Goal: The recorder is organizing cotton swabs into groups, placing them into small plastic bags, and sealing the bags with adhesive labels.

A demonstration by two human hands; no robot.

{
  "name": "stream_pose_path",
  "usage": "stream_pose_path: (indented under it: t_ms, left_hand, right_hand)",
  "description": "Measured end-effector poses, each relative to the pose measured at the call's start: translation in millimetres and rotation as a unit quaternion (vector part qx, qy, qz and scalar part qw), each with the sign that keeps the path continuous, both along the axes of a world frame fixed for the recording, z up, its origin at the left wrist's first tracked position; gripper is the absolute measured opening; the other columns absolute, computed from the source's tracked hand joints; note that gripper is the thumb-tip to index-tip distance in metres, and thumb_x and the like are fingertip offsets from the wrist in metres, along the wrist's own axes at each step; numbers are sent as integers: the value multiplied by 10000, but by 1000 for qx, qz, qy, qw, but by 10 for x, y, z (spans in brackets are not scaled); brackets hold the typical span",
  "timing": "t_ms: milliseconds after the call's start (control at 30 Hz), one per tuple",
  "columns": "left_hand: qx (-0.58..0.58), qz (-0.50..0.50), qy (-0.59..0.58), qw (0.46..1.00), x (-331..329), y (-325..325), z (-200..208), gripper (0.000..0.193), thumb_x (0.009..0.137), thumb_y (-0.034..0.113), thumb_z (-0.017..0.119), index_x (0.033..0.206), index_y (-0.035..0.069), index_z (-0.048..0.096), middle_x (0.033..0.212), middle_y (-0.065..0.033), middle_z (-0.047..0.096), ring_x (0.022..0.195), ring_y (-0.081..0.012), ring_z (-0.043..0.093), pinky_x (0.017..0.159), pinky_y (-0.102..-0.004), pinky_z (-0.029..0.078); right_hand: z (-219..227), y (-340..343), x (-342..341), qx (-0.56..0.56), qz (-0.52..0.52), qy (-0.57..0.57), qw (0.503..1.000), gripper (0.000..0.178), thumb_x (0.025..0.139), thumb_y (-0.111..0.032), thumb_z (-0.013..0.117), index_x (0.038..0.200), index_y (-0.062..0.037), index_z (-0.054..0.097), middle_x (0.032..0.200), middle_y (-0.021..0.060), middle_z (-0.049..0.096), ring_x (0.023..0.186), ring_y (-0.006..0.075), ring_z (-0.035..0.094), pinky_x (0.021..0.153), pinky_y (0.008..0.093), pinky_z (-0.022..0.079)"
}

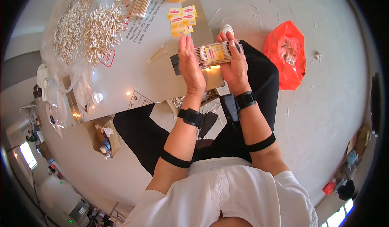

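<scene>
While both hands press in from either side, a clear pack [213,53] of cotton swabs with a yellow label sits clamped between them, held above the near edge of a low board [133,73]. The left hand [191,67] lies flat against the pack's left end, fingers straight and pointing away; the right hand [234,63] wraps the right end, fingers curled over its top. Both are grasping the pack, neither is loose.

Beyond the grip and to its left, yellow labels [182,19] lie scattered on the board, with two filled packs [139,0] farther off. Farther left still, loose swabs [101,30] lie heaped in a tangled mound, thin pale sticks on crinkled clear plastic sheet [60,65]. A small white cap [97,98] rests left of the grip. To the right of the grip, well apart on the grey floor, an orange plastic bag [285,55] lies open with pale pieces inside. A white shoe tip [226,27] shows just beyond the fingertips. Black straps circle both wrists and forearms. Nothing stands between the hands and the pack.
</scene>
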State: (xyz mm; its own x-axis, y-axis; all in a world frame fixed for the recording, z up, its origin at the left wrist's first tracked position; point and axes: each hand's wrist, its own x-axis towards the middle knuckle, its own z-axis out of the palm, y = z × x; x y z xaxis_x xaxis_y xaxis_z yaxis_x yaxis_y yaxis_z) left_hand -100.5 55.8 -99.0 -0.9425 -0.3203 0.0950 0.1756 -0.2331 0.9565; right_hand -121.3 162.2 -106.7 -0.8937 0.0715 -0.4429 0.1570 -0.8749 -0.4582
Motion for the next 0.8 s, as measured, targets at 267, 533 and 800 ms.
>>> stream_pose_path:
  t_ms: [267,533,800]
  left_hand:
    - [-21,-30,3,999,-75,215,31,790,1011,536,357,1495,-68,200,1567,-198,232,1464,-311,213,1196,-447,131]
    - [-69,-47,-9,997,247,268,98,811,1009,511,397,1535,-24,88,1613,-186,83,1493,-301,105,1203,-440,80]
    - [-49,-57,-3,997,185,373,68,842,998,523,418,1541,-15,63,1616,-203,38,1500,-307,26,1199,-426,76]
  right_hand:
    - [30,-17,31,-8,3,13,1000,439,986,-182,572,1362,23,473,1354,183,544,1264,285,517,1072,420,410]
    - [31,57,182,-135,-30,19,990,530,956,-97,580,1432,2,368,1375,180,531,1302,300,481,1088,448,394]
    - [192,44,126,-68,4,0,998,461,1005,-247,519,1408,-44,421,1392,159,513,1320,279,459,1089,473,383]
